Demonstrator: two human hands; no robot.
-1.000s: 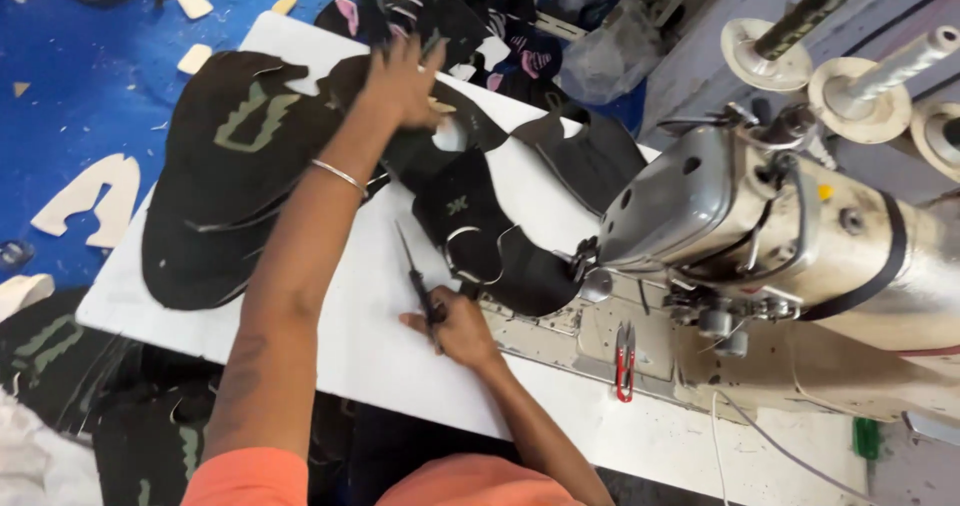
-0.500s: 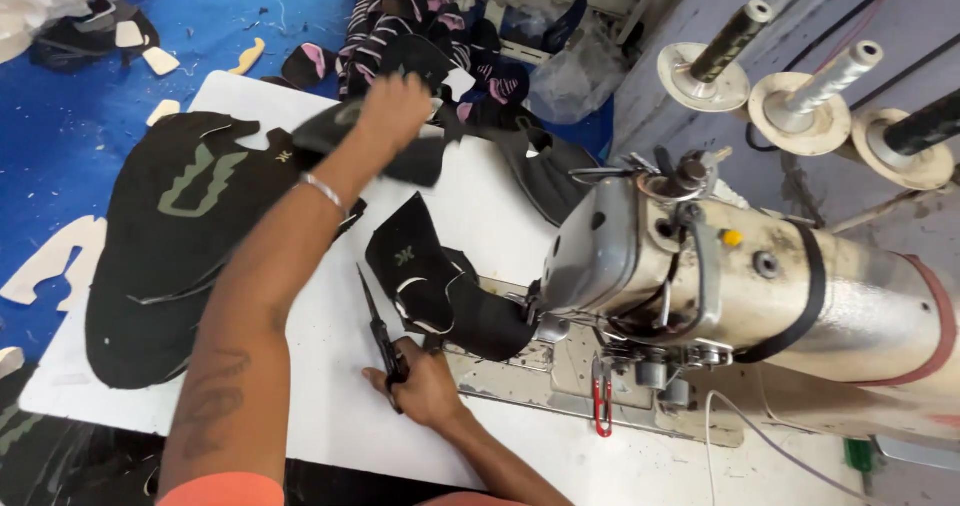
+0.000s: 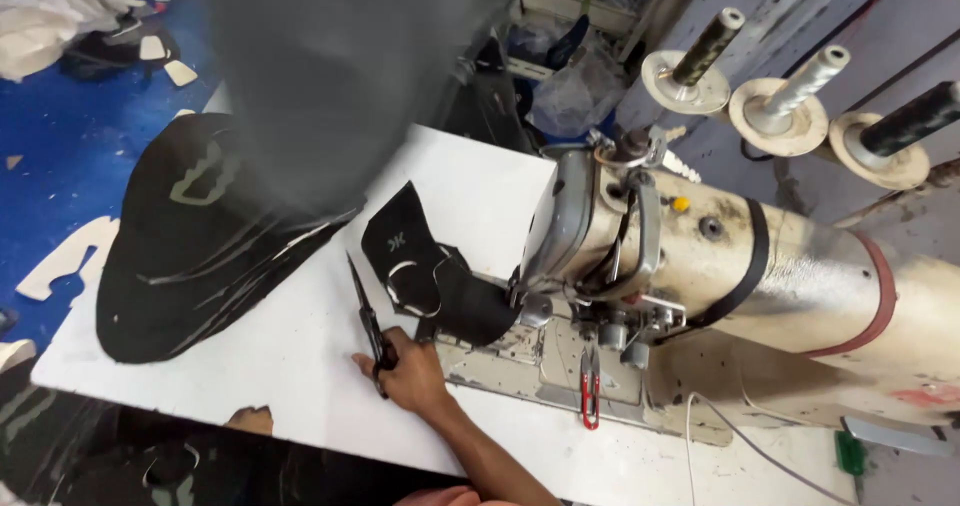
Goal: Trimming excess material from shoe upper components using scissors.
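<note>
Lifted off the far stack since half a second ago, the left arm now sweeps close under the camera as a dark blur across the upper left, so whether that hand is apart or closed cannot be told. Nearest, the right hand (image 3: 412,374) rests on the white tabletop (image 3: 300,366), fingers clamped around the black thread snips (image 3: 366,318), blades pointing away. Just beyond, the black shoe upper piece (image 3: 425,266) lies by the sewing machine (image 3: 700,266), its right end tucked under the machine head. To the left sits the stack of black cut panels (image 3: 180,256), overhanging the tabletop edge. Judging by this, trimming would go best with the piece held flat and the snip tips close to the seam, clear of the stitches. Thread spools (image 3: 790,106) stand far right.
</note>
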